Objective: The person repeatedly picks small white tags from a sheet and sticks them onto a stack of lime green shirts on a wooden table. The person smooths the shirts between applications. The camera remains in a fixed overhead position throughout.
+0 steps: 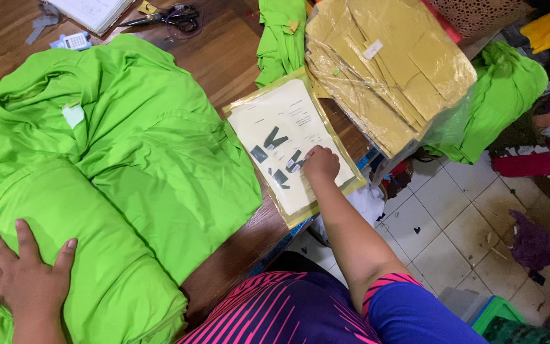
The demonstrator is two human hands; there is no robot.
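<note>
The person wears a short-sleeved sports shirt, dark navy across the chest and crossed by thin, slanting bright pink stripes that fan out over the front. The sleeve on the right arm is plain royal blue, edged where it meets the body by a band of pink striping, and it ends above the elbow. Both forearms, the left hand (25, 278) and the right hand (320, 163) are bare, without rings, watch or gloves.

A brown wooden tabletop (224, 57) carries a big heap of bright green fabric (128, 159) on its left part. Beside the heap lies a clear plastic sleeve with a paper sheet (288, 137). Farther back sit black-handled scissors (167, 16), a small calculator (74, 41), folded green cloth (281, 38) and a stack of yellowish plastic-wrapped pieces (383, 70).
</note>
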